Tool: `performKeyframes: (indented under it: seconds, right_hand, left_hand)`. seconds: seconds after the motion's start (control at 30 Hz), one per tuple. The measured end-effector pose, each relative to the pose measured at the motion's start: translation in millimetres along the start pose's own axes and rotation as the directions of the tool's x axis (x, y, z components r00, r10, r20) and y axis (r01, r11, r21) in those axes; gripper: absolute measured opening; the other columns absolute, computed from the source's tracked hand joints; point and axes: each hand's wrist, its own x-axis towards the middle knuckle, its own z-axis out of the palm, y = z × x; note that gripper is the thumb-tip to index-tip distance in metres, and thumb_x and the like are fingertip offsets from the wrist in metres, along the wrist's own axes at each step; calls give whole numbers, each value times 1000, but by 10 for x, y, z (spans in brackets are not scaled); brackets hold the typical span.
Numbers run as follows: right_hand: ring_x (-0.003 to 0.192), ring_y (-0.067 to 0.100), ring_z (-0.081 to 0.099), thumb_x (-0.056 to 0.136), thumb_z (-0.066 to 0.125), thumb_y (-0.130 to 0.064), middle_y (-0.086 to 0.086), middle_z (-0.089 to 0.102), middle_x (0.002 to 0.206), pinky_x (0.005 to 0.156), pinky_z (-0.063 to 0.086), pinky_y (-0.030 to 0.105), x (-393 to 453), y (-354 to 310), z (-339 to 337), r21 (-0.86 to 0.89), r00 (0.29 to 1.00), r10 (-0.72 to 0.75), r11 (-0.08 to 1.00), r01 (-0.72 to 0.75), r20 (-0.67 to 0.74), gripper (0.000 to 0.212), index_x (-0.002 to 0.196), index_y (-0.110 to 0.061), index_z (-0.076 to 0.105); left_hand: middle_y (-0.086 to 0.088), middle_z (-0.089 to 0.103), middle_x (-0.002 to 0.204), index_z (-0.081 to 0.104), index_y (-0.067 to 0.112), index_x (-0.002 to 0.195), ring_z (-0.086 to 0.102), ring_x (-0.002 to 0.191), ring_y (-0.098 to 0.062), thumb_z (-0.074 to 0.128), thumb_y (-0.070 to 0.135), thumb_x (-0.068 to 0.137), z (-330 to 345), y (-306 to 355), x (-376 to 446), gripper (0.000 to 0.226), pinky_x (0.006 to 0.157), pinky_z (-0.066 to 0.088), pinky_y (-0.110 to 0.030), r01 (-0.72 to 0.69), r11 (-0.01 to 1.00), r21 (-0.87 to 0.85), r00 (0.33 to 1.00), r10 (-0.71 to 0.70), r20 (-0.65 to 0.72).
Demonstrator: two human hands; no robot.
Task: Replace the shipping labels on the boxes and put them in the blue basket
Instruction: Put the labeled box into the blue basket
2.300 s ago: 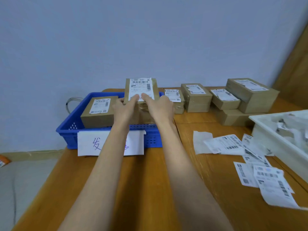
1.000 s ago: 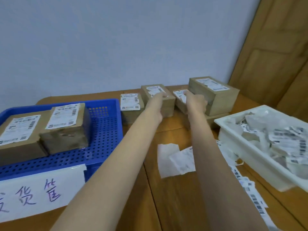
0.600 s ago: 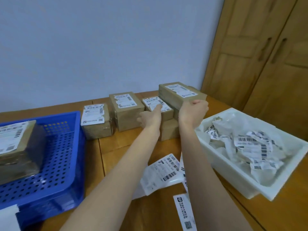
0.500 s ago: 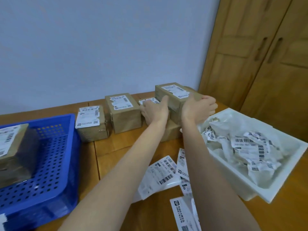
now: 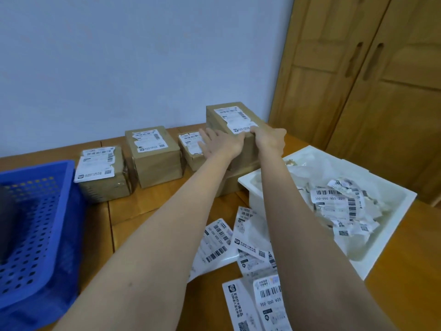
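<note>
Boxes [image 5: 152, 156] line the far edge of the wooden table [image 5: 133, 211], against the pale wall. The tallest box [image 5: 235, 126] sits on top of a lower stack at the right end of that row, and both my hands are on it. My left hand [image 5: 220, 143] lies against its near-left side with the fingers straight and slightly spread, palm pressing the cardboard, fingertips reaching over the smaller box [image 5: 191, 149] just beside it. My right hand [image 5: 269, 139] curls over the near-right top edge, fingers bent down round the corner, touching the lower end of its partly torn shipping label [image 5: 235, 119]. I think the thumb is tucked underneath, though my knuckles hide it.

Left of these, two more labelled boxes stand side by side, the leftmost box [image 5: 103, 174] near the blue basket [image 5: 47, 223], whose perforated wall rises at the table's left edge. A strip of bare wood lies between basket and boxes, widening toward me.

On my right the white tray [image 5: 386, 237], full of crumpled peeled labels, presses close to the stack; its near-left corner sits just under my right forearm. Fresh labels [image 5: 238, 247] lie scattered flat on the table between my arms and nearer to me, some overlapping. Wooden cupboard doors [image 5: 370, 80] close off the right side behind the tray.
</note>
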Motion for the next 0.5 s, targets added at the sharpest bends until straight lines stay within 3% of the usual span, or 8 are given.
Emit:
performKeyframes:
  seconds: [0.13, 0.2, 0.3, 0.4, 0.5]
  right_hand:
    - [109, 23, 57, 77, 77, -42, 2, 58, 124, 88, 49, 37, -137, -96, -217, 6, 996, -87, 996, 87, 29, 65, 126, -15, 45]
    - [107, 21, 57, 74, 77, -50, 0, 57, 122, 89, 48, 37, -314, -160, -347, 16, 991, -119, 993, 119, 65, 70, 127, -16, 47]
    - [107, 20, 55, 71, 73, -59, 0, 55, 124, 91, 47, 38, -629, -194, -551, -7, 981, -172, 985, 173, 88, 73, 127, -17, 53]
    - [111, 24, 55, 62, 69, -66, 3, 54, 124, 97, 48, 46, -997, -127, -748, 21, 974, -196, 981, 194, 115, 77, 121, -18, 58]
    - [106, 21, 57, 62, 72, -64, 3, 54, 121, 96, 49, 45, -1443, 41, -947, 62, 957, -231, 973, 224, 175, 67, 112, -21, 57]
  left_hand:
    - [-9, -1, 164, 11, 9, 156, -11, 150, -24, 41, 47, 99, -98, 52, -107, 75, 122, 6, -46, -148, 964, -219, 979, 112, -168]
    - [-6, 15, 162, 19, 17, 154, 6, 150, -25, 45, 44, 96, -152, 93, -292, 70, 119, 20, -50, -186, 892, -412, 972, 104, -213]
    - [3, 37, 151, 28, 30, 150, 39, 135, -24, 49, 47, 87, -270, 137, -656, 68, 105, 42, -52, -185, 727, -661, 976, 58, -209]
    - [14, 41, 138, 30, 29, 149, 44, 121, -11, 49, 36, 97, -409, 85, -1159, 55, 99, 39, -31, -197, 643, -740, 976, 61, -207]
    - [16, 46, 133, 38, 30, 144, 49, 113, -9, 51, 32, 98, -478, -153, -1675, 48, 88, 39, -27, -203, 606, -769, 973, 37, -228]
